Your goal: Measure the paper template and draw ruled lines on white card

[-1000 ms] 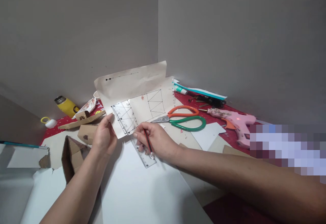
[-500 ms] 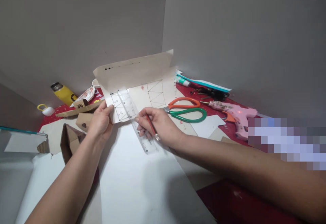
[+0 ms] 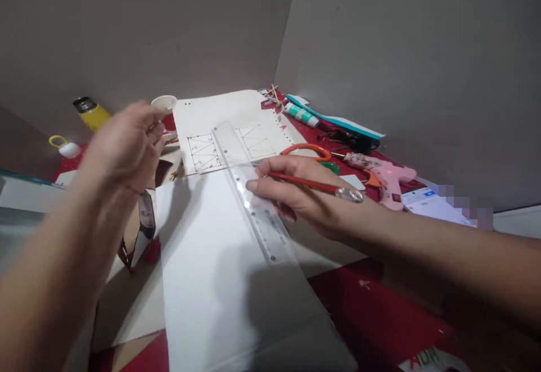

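Observation:
My right hand [image 3: 296,194] is closed on a red pencil [image 3: 313,184], and its fingertips rest on a clear plastic ruler [image 3: 253,197]. The ruler lies slanted across a large white sheet [image 3: 211,270] and a cream paper [image 3: 224,124] with drawn grid shapes. That paper lies flat at the back of the table. My left hand [image 3: 127,144] hovers above the table's left side, blurred, fingers loosely bent, with nothing in it. It is nearest to a small white cup [image 3: 164,102] and the paper's left edge.
Orange and green scissors [image 3: 310,149], a pink glue gun [image 3: 380,177] and a glue tube [image 3: 302,115] lie at the back right. A yellow bottle [image 3: 89,111] stands back left. A folded cardboard piece [image 3: 143,222] stands left of the white sheet. Grey walls meet in a corner behind.
My left hand let go of the cream paper and rose to the left. The paper now lies flat. My right hand turned the pencil sideways and the ruler slid further over the paper.

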`<action>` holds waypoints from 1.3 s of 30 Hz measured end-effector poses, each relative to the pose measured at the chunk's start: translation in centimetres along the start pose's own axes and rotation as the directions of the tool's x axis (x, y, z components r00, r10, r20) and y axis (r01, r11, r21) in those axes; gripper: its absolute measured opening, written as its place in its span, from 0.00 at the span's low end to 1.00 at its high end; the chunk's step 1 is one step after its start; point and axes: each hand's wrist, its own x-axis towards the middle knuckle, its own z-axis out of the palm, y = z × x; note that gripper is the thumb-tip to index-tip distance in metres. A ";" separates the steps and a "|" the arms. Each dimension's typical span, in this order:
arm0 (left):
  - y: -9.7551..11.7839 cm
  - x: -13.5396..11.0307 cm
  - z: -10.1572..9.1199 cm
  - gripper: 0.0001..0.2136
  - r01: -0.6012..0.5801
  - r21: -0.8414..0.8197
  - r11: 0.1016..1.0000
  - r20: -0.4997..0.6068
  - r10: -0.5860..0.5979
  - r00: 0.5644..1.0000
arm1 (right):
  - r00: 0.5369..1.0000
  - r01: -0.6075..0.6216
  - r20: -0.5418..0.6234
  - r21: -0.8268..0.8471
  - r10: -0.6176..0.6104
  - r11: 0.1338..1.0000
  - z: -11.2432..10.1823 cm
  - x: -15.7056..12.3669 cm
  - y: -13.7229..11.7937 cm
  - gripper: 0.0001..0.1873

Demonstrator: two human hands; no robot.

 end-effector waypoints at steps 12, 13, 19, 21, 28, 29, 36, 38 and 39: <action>-0.7 -6.0 0.0 0.13 0.102 0.197 0.975 0.174 -0.137 0.975 | 0.966 -0.249 0.090 0.084 0.242 0.965 2.6 -2.2 2.9 0.07; -1.1 -6.0 0.1 0.11 0.127 0.230 0.965 0.167 -0.168 0.972 | 0.966 -0.248 0.091 0.092 0.240 0.964 2.6 -2.1 3.0 0.07; -1.7 -3.8 0.0 0.05 0.079 0.419 0.905 0.189 -0.172 0.967 | 0.974 -0.214 0.107 0.164 0.198 0.963 2.5 -2.2 3.5 0.10; -1.8 -3.2 -0.2 0.04 0.075 0.457 0.886 0.179 -0.174 0.968 | 0.976 -0.202 0.116 0.186 0.183 0.962 2.3 -2.4 3.7 0.10; -2.5 -5.3 0.4 0.04 0.168 0.508 0.845 0.199 -0.305 0.931 | 0.985 -0.145 0.120 0.170 0.126 0.975 2.3 -3.2 4.3 0.12; -2.6 -6.0 0.8 0.03 0.182 0.515 0.837 0.205 -0.327 0.923 | 0.984 -0.138 0.132 0.172 0.116 0.975 2.4 -3.4 4.2 0.12; -3.5 -11.7 2.1 0.29 0.134 0.544 0.828 0.249 -0.313 0.917 | 0.988 -0.104 0.130 0.116 0.089 0.988 3.3 -5.2 3.2 0.07; -3.8 -12.9 2.2 0.34 0.135 0.526 0.840 0.252 -0.305 0.918 | 0.990 -0.088 0.119 0.095 0.077 0.992 3.7 -5.5 3.1 0.07; -4.0 -13.4 2.2 0.35 0.137 0.515 0.846 0.250 -0.301 0.920 | 0.993 -0.058 0.112 0.086 0.048 0.995 3.9 -5.7 3.2 0.07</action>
